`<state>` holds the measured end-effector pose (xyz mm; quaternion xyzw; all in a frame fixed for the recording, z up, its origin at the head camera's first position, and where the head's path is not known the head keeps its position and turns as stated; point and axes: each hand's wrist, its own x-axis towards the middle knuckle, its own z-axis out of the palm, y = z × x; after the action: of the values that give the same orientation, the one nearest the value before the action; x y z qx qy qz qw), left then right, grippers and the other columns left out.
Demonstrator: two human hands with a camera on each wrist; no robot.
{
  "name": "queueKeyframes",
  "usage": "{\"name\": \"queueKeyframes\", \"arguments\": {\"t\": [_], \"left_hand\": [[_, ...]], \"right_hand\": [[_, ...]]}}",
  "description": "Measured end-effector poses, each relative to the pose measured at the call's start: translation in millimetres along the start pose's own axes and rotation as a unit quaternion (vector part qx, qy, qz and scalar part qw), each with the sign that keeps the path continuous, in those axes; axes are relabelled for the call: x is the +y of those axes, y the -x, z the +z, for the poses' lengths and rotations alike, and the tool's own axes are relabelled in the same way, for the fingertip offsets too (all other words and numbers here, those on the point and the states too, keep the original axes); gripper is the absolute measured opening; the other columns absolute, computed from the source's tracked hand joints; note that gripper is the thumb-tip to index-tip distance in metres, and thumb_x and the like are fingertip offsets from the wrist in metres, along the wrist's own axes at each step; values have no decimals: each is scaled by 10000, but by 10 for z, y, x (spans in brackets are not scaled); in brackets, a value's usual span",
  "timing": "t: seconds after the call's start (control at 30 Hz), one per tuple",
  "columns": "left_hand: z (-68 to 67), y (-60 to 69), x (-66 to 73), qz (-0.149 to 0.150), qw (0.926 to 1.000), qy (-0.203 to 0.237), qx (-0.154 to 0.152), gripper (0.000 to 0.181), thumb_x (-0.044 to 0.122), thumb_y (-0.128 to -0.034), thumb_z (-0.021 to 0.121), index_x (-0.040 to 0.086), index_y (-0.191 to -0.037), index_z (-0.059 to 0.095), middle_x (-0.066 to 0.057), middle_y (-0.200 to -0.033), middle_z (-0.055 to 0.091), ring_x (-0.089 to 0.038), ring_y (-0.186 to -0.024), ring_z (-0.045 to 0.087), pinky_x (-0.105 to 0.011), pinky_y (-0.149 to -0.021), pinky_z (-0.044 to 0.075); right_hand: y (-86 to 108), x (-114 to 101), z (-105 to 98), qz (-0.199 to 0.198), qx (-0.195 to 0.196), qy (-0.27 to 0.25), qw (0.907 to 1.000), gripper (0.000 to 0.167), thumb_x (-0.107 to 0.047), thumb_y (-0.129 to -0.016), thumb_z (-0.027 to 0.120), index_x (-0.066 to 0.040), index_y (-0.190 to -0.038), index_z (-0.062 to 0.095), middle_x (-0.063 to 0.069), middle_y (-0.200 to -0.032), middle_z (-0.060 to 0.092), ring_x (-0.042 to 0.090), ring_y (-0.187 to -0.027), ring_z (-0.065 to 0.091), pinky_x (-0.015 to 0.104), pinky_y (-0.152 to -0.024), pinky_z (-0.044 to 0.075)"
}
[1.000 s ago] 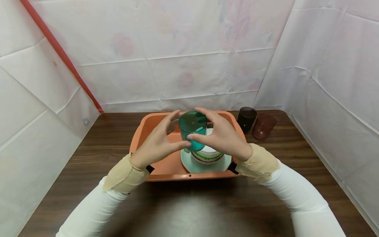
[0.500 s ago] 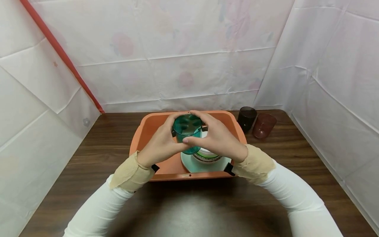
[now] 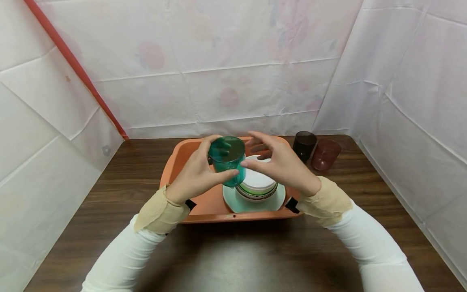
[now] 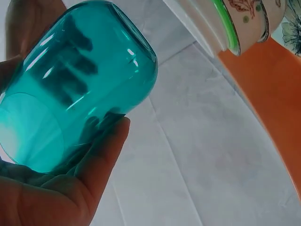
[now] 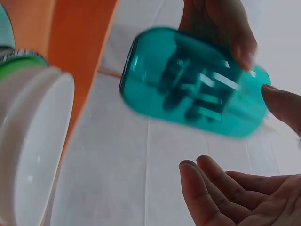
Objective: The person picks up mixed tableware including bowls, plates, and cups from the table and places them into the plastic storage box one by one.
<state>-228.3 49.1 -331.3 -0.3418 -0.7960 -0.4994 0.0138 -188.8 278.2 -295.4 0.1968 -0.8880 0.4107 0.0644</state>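
Observation:
A see-through teal cup (image 3: 227,160) is held above the orange basin, its mouth facing up toward the head camera. My left hand (image 3: 197,172) grips it from the left side, thumb at the front; dark finger shapes show through the cup (image 4: 89,70) in the left wrist view. On the right, my right hand (image 3: 281,164) has its fingers spread and away from the cup (image 5: 193,82). Its thumb (image 5: 282,106) lies very near the rim; I cannot tell if it touches.
The orange basin (image 3: 233,218) stands on a dark wooden table (image 3: 120,182). In it, a pale green plate (image 3: 233,205) bears stacked bowls, a white bowl (image 3: 255,180) uppermost. A black cup (image 3: 304,148) and a dark red cup (image 3: 326,155) stand to the right. White sheeting (image 3: 219,81) surrounds the table.
The teal cup has moved left. My left hand, apart from it a second ago, now grips it. My right hand has let go, its fingers drawing away to the right.

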Motion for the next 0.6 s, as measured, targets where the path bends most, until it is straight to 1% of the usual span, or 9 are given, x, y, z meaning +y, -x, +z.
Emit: {"name": "queueKeyframes", "arguments": {"t": [0.2,0.37,0.47,0.6], "left_hand": [[-87,15,-49,-241,9993,-66,264,833,244,-791,828,76,-1433,326,-77,-1259,586,-231,-1107,610,-425,-937,529],[-134,10,-102,-594,9964,-173,580,866,283,-776,836,88,-1443,320,-77,-1239,593,-231,-1102,595,-423,-922,518],[-138,-8,-154,-750,9941,-171,759,876,305,-777,831,88,-1449,313,-93,-1251,579,-242,-1118,579,-429,-936,502],[-151,-39,-236,-894,9914,-146,950,869,315,-787,822,74,-1448,311,-125,-1274,561,-270,-1139,567,-449,-959,492]], "right_hand": [[73,169,-220,604,219,117,9979,718,-331,-908,702,-114,-1504,367,62,-1323,592,253,-1205,588,440,-993,491],[146,349,-373,907,422,245,9947,655,-372,-941,647,-132,-1494,392,81,-1307,600,246,-1167,606,438,-933,502],[190,474,-430,1072,473,430,9922,641,-406,-956,612,-139,-1496,393,96,-1305,600,241,-1155,607,438,-920,501],[237,671,-483,1370,423,559,9881,653,-429,-966,586,-100,-1494,389,123,-1301,602,274,-1159,611,462,-929,501]]}}
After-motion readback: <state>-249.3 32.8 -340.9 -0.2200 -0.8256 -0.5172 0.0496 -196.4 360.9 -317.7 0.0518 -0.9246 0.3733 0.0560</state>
